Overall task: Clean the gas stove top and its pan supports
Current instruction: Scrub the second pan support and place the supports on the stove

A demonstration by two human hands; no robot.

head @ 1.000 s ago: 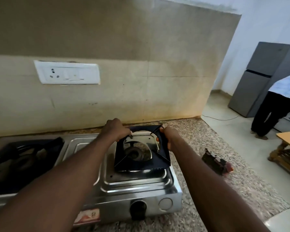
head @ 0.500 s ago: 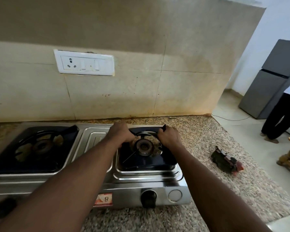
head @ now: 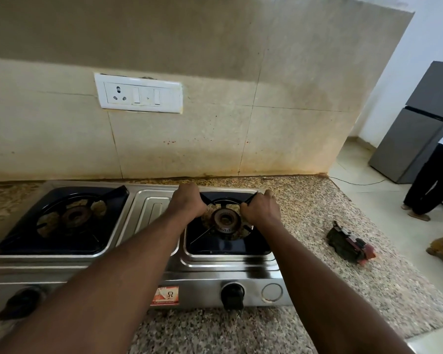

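Observation:
A steel two-burner gas stove [head: 149, 221] sits on a speckled granite counter. The right pan support [head: 228, 245], a dark square frame with thin prongs, lies flat in its recess around the rusty right burner [head: 225, 221]. My left hand [head: 187, 203] grips its far left corner. My right hand [head: 261, 209] grips its far right corner. The left pan support [head: 62, 241] rests over the grimy left burner [head: 74, 217], untouched.
Black knobs [head: 232, 295] sit on the stove front. A dark and red object [head: 349, 242] lies on the counter to the right. A switchboard [head: 138, 93] is on the tiled wall. A person [head: 435, 177] stands by a grey fridge [head: 417, 123] at far right.
The right pan support was tilted up off the stove a second ago; both hands have lowered it flat into its recess around the burner and still hold it.

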